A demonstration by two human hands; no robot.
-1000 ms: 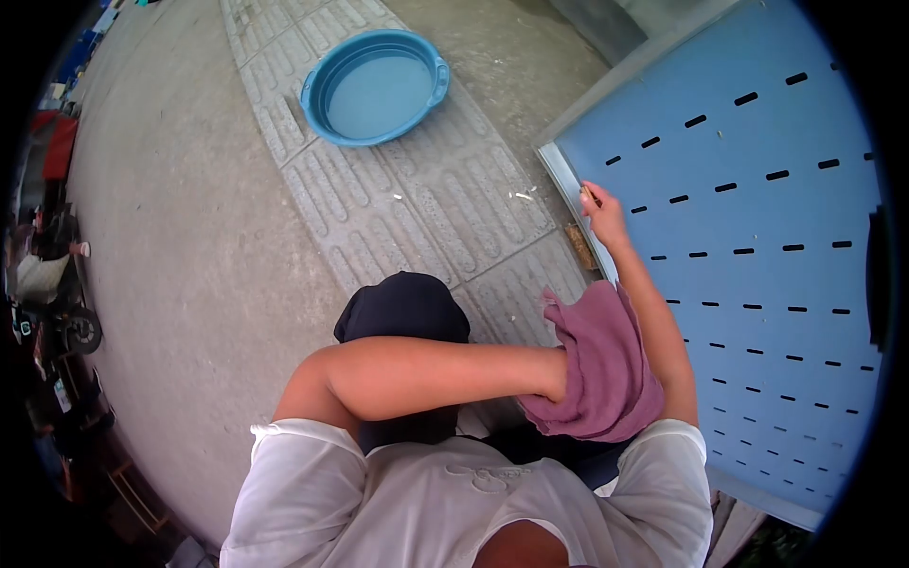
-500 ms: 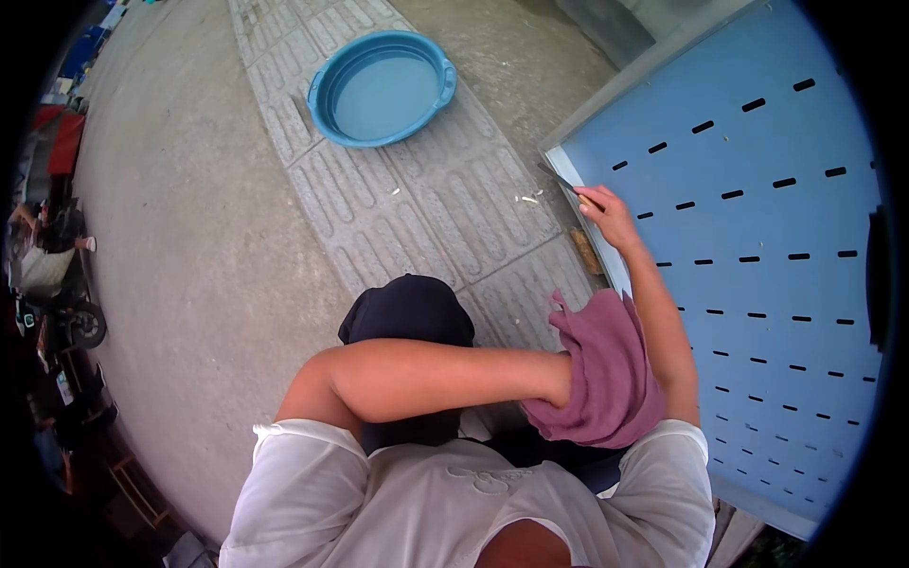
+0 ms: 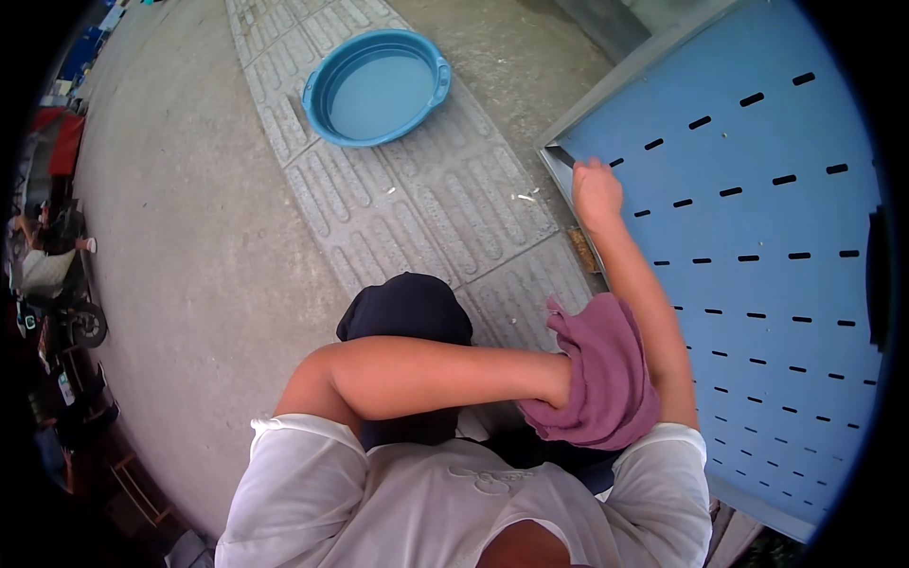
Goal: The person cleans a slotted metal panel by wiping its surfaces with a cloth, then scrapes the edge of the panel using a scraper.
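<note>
My right hand (image 3: 597, 194) is closed around a knife-like tool (image 3: 562, 155). Its thin dark blade reaches into the upper left corner of a blue slotted panel (image 3: 715, 175), by the pale metal edge. The fingers hide the tool's handle. My left arm crosses over my lap, and its hand goes in under a bunched mauve cloth (image 3: 606, 374). The cloth covers the fingers, so I cannot tell how they lie.
A blue basin (image 3: 379, 95) with cloudy water stands on ribbed paving (image 3: 407, 208). Small white scraps (image 3: 524, 197) lie on the paving. A brown block (image 3: 582, 249) sits by the panel's lower edge. Far left are a motorbike (image 3: 71, 312) and a person's arm.
My right hand has moved up and turned over, bringing the blade from outside the panel's edge to inside its corner. The cloth and left arm have barely shifted.
</note>
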